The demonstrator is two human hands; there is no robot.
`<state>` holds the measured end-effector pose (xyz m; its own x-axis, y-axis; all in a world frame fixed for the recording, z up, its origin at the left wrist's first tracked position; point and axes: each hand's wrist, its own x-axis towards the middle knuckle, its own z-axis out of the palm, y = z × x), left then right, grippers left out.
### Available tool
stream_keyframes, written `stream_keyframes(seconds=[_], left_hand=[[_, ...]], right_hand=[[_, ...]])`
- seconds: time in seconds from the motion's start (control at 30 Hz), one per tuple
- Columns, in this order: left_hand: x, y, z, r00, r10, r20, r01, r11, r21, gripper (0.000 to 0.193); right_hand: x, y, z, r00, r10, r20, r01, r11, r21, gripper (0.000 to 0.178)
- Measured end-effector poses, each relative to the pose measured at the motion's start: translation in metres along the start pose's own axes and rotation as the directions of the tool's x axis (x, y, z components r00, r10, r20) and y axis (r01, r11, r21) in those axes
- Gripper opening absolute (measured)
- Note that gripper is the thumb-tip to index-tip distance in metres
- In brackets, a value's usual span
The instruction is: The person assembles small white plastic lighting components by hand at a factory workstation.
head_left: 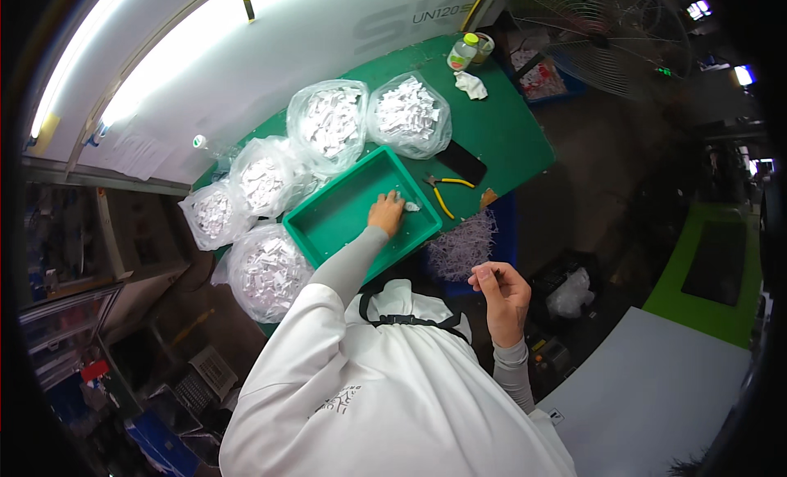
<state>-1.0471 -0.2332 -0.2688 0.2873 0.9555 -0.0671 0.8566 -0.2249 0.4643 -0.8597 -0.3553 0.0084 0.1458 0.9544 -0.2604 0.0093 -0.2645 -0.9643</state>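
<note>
A rectangular green plastic tray [324,219] sits at an angle on the green table. My left hand [387,213] reaches down into its right part, fingers bent and drawn together on the tray floor. Beside those fingers lie a few small white plastic pieces [412,206]; whatever is under the fingertips is hidden. My right hand [507,303] hangs in the air to the right of the tray, off the table. Its thumb and forefinger are pinched and the other fingers curl in; anything between them is too small to make out.
Several clear bags of white pieces [330,120] stand behind and left of the tray. Yellow-handled pliers [447,194] and a dark phone [461,163] lie to its right. A blue bin [506,231] holds thin plastic scraps [465,246]. Farther back are a bottle [463,52] and a fan [602,38].
</note>
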Motion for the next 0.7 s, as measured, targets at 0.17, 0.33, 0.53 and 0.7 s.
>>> stream_keyframes(seconds=[0.17,0.33,0.53,0.7], left_hand=[[-0.021,-0.031,0.007,0.976,-0.143,0.166,0.140,0.990,0.027,0.027],[-0.054,-0.008,-0.059,0.885,-0.438,0.157,0.404,0.558,-0.724,0.030],[-0.101,0.073,-0.223,0.825,-0.032,-0.565,-0.247,0.878,-0.411,0.030],[-0.133,0.091,-0.261,0.666,0.135,-0.733,-0.422,0.879,-0.222,0.038]], right_hand=[[0.000,0.007,-0.001,1.000,0.027,-0.010,-0.027,1.000,-0.006,0.020],[0.019,0.003,0.009,0.993,0.024,0.116,-0.025,1.000,0.003,0.032],[0.039,-0.005,0.044,0.918,-0.036,0.396,0.019,0.999,0.048,0.036],[0.039,-0.017,0.067,0.829,-0.136,0.542,0.080,0.989,0.126,0.039]])
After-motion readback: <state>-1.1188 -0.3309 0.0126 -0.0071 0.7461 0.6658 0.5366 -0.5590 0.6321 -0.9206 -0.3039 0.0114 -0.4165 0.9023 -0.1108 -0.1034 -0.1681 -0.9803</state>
